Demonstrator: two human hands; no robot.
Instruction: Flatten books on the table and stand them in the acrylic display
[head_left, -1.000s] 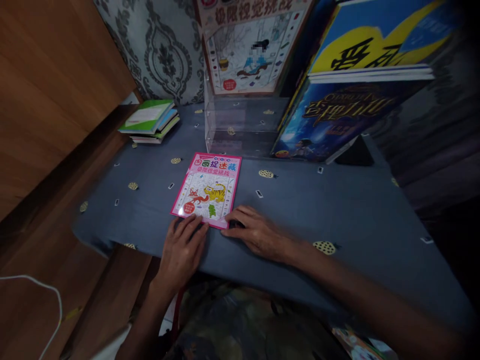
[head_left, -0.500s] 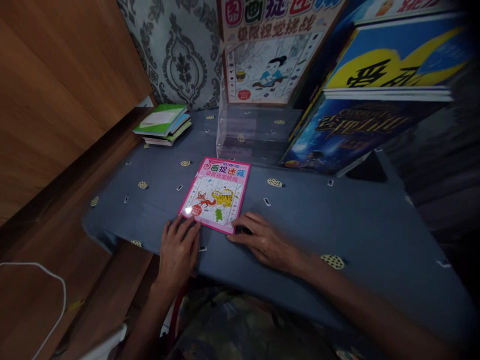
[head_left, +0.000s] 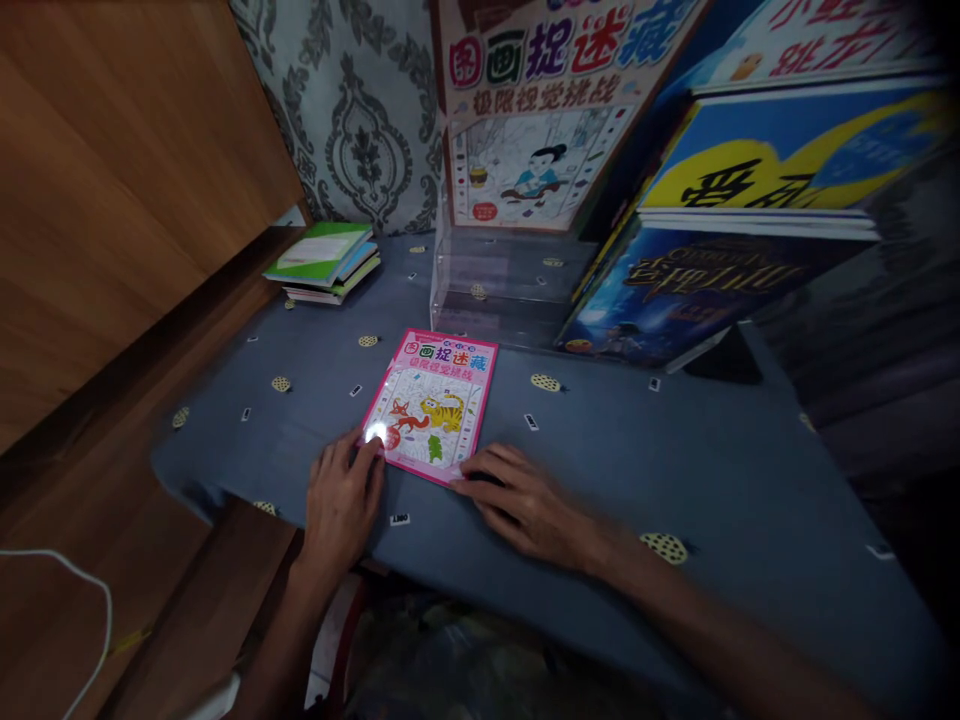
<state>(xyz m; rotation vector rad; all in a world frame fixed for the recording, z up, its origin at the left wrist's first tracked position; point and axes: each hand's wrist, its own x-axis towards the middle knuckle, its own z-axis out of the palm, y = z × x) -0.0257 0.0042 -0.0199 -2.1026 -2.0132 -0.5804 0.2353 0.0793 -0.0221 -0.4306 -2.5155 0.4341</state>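
Note:
A pink children's puzzle book (head_left: 435, 405) with a tiger and a fox on its cover lies flat on the grey-blue tablecloth (head_left: 675, 450). My left hand (head_left: 341, 500) rests flat on the cloth, fingers spread, with its fingertips at the book's near left corner. My right hand (head_left: 525, 500) also lies flat with fingers stretched out, touching the book's near right corner. Neither hand holds anything.
A small stack of thin books (head_left: 322, 260) with a green cover on top sits at the back left. A clear acrylic stand (head_left: 502, 280) behind the pink book holds large upright books (head_left: 712, 260). A wooden panel (head_left: 112, 200) runs along the left.
My left hand has slid a little left, off the book's near edge toward its corner. The right hand keeps its place at the other corner. The view has shifted slightly.

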